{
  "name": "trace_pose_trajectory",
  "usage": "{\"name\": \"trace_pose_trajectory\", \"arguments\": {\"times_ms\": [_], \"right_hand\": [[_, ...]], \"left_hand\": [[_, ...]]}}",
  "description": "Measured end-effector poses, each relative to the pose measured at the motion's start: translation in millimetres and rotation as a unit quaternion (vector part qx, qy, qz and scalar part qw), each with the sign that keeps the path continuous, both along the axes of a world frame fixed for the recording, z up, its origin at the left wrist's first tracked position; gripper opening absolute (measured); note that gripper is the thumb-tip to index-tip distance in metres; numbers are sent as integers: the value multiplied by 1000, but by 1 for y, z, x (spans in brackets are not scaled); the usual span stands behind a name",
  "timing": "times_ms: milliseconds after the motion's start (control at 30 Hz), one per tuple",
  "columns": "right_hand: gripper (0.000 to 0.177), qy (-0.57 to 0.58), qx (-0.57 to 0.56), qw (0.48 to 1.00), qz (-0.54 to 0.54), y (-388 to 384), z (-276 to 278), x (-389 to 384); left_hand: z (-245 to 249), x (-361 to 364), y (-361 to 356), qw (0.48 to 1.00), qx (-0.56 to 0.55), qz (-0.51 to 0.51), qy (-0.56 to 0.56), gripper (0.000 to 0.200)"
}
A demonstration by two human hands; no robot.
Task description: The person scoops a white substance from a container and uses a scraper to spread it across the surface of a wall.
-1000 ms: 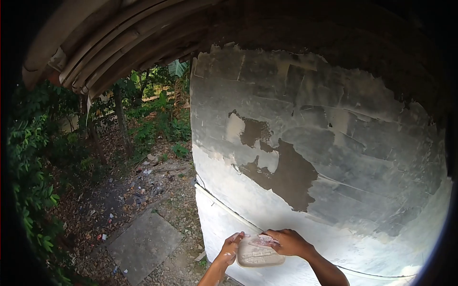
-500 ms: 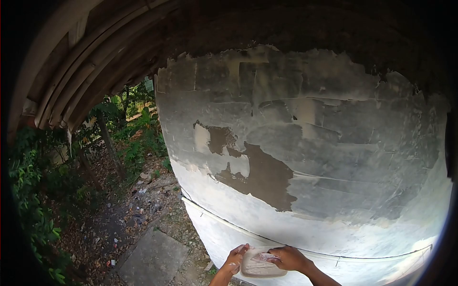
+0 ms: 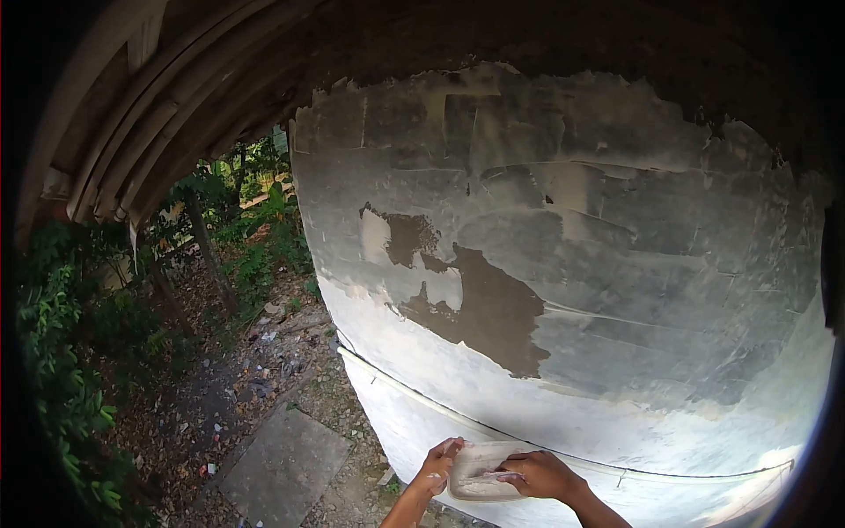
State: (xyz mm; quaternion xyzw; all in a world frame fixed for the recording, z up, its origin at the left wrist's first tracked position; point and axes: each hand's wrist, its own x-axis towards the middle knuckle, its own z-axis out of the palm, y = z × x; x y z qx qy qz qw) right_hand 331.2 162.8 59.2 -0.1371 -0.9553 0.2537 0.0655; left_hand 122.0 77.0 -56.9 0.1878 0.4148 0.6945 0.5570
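My left hand (image 3: 439, 466), smeared with white paste, grips the left rim of a shallow pale tray (image 3: 487, 489). Whitish paste coats the tray's inside. My right hand (image 3: 533, 475) is closed over the tray's right part, around something with paste on it that I cannot make out. Behind both hands stands a curved-looking wall (image 3: 651, 290), grey and patchy above and white below. A bare brown patch (image 3: 497, 308) shows in the middle of its grey coat.
A thin pale pipe (image 3: 414, 398) runs along the lower wall. Dark roof beams (image 3: 154, 114) hang at the upper left. Below on the left lie a concrete slab (image 3: 286, 466), stony ground (image 3: 238, 387) with litter, and green plants (image 3: 53, 352).
The wall appears slightly higher in view. My right hand and its fingers have shifted a little within the tray, and the tray is tilted differently. Both hands keep their hold.
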Motion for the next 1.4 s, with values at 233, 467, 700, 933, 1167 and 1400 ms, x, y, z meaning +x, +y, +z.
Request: {"name": "trace_pose_trajectory", "arguments": {"times_ms": [233,467,700,933,1167,1400], "right_hand": [[20,-16,15,1000,4,-2,5,2],[23,18,-4,1000,7,3,3,-3],[22,212,-26,974,-76,18,44,-9],[18,486,-189,823,-226,17,84,-17],[28,617,111,670,-397,23,62,-52],[56,604,178,604,-488,45,20,-174]], "left_hand": [[-4,3,3,996,-35,38,72,28],[18,8,-2,994,-58,79,42,31],[25,9,4,987,15,162,14,31],[61,14,5,965,31,262,-9,32],[71,-12,4,956,58,286,5,29],[45,-60,-33,937,28,347,25,35]]}}
